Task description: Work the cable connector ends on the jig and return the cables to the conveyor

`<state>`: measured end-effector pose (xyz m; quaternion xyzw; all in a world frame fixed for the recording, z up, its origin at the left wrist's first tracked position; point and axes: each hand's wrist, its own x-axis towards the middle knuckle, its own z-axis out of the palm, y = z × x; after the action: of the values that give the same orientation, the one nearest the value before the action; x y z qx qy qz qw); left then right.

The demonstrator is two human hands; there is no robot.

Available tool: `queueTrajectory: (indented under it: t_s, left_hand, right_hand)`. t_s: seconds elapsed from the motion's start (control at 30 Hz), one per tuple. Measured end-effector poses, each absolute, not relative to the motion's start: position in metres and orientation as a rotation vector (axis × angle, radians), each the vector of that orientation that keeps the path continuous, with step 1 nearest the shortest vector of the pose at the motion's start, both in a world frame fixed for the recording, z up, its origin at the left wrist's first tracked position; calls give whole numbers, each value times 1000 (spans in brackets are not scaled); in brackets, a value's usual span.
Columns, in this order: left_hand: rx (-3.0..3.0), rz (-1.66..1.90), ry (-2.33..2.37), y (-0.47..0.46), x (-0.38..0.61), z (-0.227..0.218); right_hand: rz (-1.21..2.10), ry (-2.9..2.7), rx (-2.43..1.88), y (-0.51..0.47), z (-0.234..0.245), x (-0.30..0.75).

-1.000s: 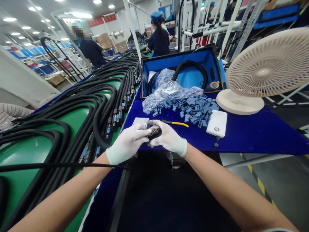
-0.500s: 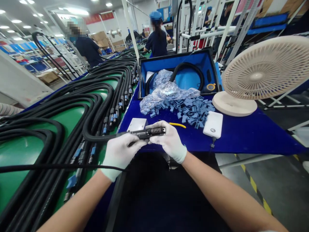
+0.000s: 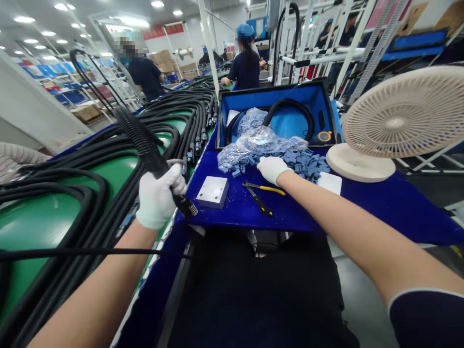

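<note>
My left hand (image 3: 158, 195), in a white glove, is closed round the end of a black ribbed cable (image 3: 137, 137), whose spring-tipped end (image 3: 190, 208) sticks out below the fist. My right hand (image 3: 272, 168), also gloved, reaches forward onto the pile of small blue plastic clips (image 3: 300, 162) on the blue table (image 3: 366, 203). Its fingers curl down into the pile and I cannot see what they hold. Yellow-handled pliers (image 3: 261, 193) lie just in front of that hand. A grey metal block (image 3: 212, 191) sits near the table's left edge.
Many black cables (image 3: 108, 159) lie along the green conveyor (image 3: 39, 217) on the left. A clear plastic bag (image 3: 253, 142), an open blue case (image 3: 275, 111), a white fan (image 3: 395, 121) and a white box (image 3: 329, 182) stand on the table. Two people in dark blue work further back.
My hands have come apart. The right hand let go of the cable end and moved forward to the blue clips. The left hand lifted the cable end up and to the left.
</note>
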<state>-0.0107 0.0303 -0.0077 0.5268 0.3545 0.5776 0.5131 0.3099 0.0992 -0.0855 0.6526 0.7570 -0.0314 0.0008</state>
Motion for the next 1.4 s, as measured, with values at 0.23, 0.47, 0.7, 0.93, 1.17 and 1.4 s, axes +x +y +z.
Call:
queueTrajectory:
  t_s: [0.23,0.47,0.7,0.93,1.17,1.4]
  left_hand:
    - [1463,1493,860,96,3,-21]
    - [1549,1444,930,100,5,-44]
    - [1709,1409,1221,100,13,-43]
    - [1789,1254,1130,104,0,-37]
    - [1648,1235,967,109,-2,-45]
    - [1485,1533,1050,88,-60,-34]
  right_hand:
    - [-1,2356,1825,111,-82,315]
    - [24,2491,1869,99,-76,315]
    - [-1371,2994,1860,75,-50,249]
    - [-1473,3117,1711,83,-62,167]
    - [-1499,3047,1665,108,-75,155]
    - [-1479,2890,1719,99,-73,159]
